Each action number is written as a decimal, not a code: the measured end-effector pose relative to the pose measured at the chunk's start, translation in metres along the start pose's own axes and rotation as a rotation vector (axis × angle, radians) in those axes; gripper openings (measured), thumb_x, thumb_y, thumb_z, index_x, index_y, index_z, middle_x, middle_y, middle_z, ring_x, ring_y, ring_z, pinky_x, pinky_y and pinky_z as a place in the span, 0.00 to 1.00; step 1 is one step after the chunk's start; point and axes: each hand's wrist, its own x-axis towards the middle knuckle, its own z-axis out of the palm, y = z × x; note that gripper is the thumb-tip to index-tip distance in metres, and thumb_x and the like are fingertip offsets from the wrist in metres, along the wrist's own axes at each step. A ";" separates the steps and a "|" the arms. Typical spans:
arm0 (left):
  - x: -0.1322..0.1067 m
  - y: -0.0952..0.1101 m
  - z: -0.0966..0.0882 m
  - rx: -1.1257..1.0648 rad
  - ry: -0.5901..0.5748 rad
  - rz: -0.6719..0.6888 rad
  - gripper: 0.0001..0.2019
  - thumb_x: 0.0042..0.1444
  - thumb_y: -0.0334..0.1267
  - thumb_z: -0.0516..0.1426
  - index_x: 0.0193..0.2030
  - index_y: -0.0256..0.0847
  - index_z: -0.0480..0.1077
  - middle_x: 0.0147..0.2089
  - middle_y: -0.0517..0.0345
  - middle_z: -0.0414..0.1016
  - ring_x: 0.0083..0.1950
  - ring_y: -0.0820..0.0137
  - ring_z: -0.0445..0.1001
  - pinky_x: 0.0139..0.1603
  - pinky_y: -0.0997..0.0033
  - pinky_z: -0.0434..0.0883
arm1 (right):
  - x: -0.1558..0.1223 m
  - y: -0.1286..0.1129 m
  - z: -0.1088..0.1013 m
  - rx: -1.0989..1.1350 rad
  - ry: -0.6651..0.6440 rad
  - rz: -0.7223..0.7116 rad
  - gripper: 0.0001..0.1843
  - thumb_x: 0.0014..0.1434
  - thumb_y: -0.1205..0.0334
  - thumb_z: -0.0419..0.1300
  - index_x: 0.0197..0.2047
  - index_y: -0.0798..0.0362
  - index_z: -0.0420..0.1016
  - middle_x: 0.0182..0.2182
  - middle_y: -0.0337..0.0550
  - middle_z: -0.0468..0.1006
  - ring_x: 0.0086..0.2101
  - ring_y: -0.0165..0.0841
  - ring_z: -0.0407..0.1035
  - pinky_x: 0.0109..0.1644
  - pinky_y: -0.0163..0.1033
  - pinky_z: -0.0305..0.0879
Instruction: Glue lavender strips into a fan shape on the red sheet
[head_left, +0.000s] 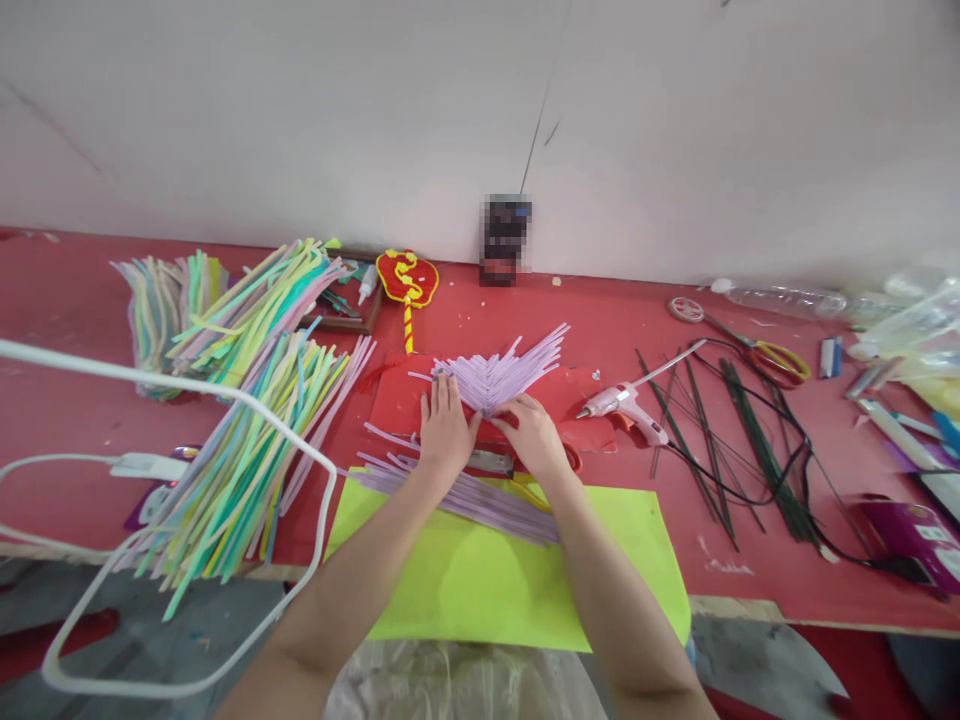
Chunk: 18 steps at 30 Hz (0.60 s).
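Note:
A fan of lilac pipe cleaners (499, 378), joined in a V-shaped pattern, lies on a red board (394, 400) at the middle of the table. My left hand (448, 425) rests on its left side, fingers stretched out flat and thumb pointing toward the lower tip. At that tip, my right hand (532, 430) pinches the piece between thumb and fingers. Loose lilac pipe cleaners (487, 508) lie below my hands, partly across a yellow-green sheet (480, 590). Yellow-handled scissors (529, 490) are partly hidden by them and my right arm.
Right of my hands lies a pink glue gun (626, 408), near dark green stems (765, 450) and more scissors (780, 362). Coloured pipe cleaners (240, 450) are heaped at left, behind a white cable (330, 500). A red-and-yellow ornament (407, 278) lies at the back.

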 end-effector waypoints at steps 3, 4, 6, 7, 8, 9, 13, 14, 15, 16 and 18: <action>0.001 0.001 0.000 0.065 -0.030 -0.008 0.34 0.61 0.43 0.50 0.69 0.25 0.47 0.72 0.36 0.45 0.73 0.54 0.44 0.70 0.48 0.47 | 0.000 -0.001 0.000 -0.012 -0.003 0.000 0.05 0.57 0.66 0.60 0.34 0.50 0.77 0.37 0.44 0.77 0.43 0.38 0.69 0.51 0.44 0.65; 0.002 0.001 -0.001 0.084 -0.037 -0.010 0.34 0.62 0.43 0.49 0.69 0.25 0.47 0.72 0.36 0.44 0.73 0.55 0.44 0.70 0.49 0.47 | 0.000 -0.001 0.000 -0.015 -0.001 0.000 0.05 0.57 0.66 0.59 0.34 0.50 0.77 0.37 0.44 0.77 0.42 0.37 0.70 0.51 0.44 0.65; 0.002 0.001 -0.001 0.114 -0.046 -0.010 0.34 0.62 0.44 0.48 0.69 0.25 0.46 0.72 0.37 0.44 0.73 0.56 0.44 0.70 0.49 0.46 | -0.001 -0.002 0.000 -0.026 0.014 0.003 0.06 0.58 0.64 0.58 0.34 0.50 0.77 0.37 0.44 0.76 0.42 0.37 0.70 0.50 0.43 0.66; 0.002 0.001 -0.001 0.122 -0.047 -0.008 0.34 0.62 0.45 0.48 0.69 0.25 0.46 0.72 0.38 0.43 0.73 0.57 0.44 0.70 0.49 0.46 | -0.001 -0.002 0.000 -0.037 0.028 0.005 0.06 0.59 0.63 0.58 0.35 0.51 0.77 0.37 0.45 0.76 0.41 0.37 0.70 0.50 0.43 0.66; 0.002 0.001 -0.001 0.127 -0.045 -0.006 0.34 0.62 0.45 0.48 0.69 0.25 0.46 0.72 0.38 0.43 0.73 0.57 0.43 0.70 0.49 0.46 | -0.001 -0.003 0.000 -0.053 0.045 0.007 0.07 0.60 0.63 0.57 0.35 0.51 0.77 0.37 0.45 0.76 0.41 0.38 0.69 0.49 0.43 0.66; 0.002 0.001 -0.001 0.130 -0.042 -0.004 0.34 0.62 0.45 0.48 0.69 0.26 0.46 0.72 0.38 0.43 0.73 0.57 0.43 0.70 0.49 0.46 | -0.002 -0.003 -0.001 -0.075 0.065 0.009 0.08 0.61 0.62 0.56 0.36 0.51 0.77 0.37 0.46 0.76 0.41 0.38 0.69 0.49 0.44 0.66; 0.002 0.000 0.000 0.135 -0.041 -0.002 0.34 0.62 0.45 0.48 0.69 0.24 0.47 0.72 0.38 0.44 0.73 0.57 0.44 0.71 0.49 0.45 | -0.002 -0.003 -0.002 -0.168 0.125 0.013 0.11 0.62 0.62 0.53 0.36 0.51 0.77 0.39 0.48 0.74 0.42 0.39 0.67 0.48 0.44 0.66; 0.002 0.000 0.000 0.136 -0.042 -0.002 0.34 0.62 0.45 0.48 0.69 0.24 0.47 0.72 0.38 0.44 0.73 0.57 0.44 0.70 0.49 0.45 | -0.003 -0.003 -0.002 -0.184 0.128 0.016 0.12 0.62 0.62 0.52 0.36 0.51 0.77 0.39 0.48 0.73 0.42 0.39 0.67 0.48 0.44 0.66; 0.002 0.000 0.000 0.135 -0.041 -0.002 0.34 0.62 0.45 0.48 0.69 0.24 0.47 0.72 0.38 0.44 0.73 0.57 0.44 0.70 0.49 0.46 | -0.003 -0.003 -0.001 -0.198 0.129 0.022 0.13 0.63 0.63 0.51 0.36 0.52 0.77 0.39 0.48 0.73 0.41 0.39 0.67 0.48 0.44 0.65; 0.003 0.000 0.000 0.134 -0.040 -0.002 0.34 0.62 0.45 0.48 0.69 0.25 0.47 0.72 0.37 0.44 0.73 0.57 0.44 0.70 0.49 0.46 | -0.003 -0.003 -0.001 -0.211 0.130 0.035 0.13 0.63 0.63 0.50 0.35 0.52 0.76 0.38 0.48 0.73 0.41 0.39 0.67 0.48 0.43 0.65; 0.003 0.000 0.001 0.127 -0.033 0.000 0.34 0.62 0.45 0.49 0.69 0.26 0.47 0.72 0.37 0.44 0.73 0.57 0.44 0.70 0.49 0.46 | -0.004 -0.004 0.001 -0.238 0.141 0.074 0.14 0.63 0.64 0.49 0.35 0.52 0.75 0.36 0.48 0.73 0.40 0.38 0.67 0.47 0.43 0.65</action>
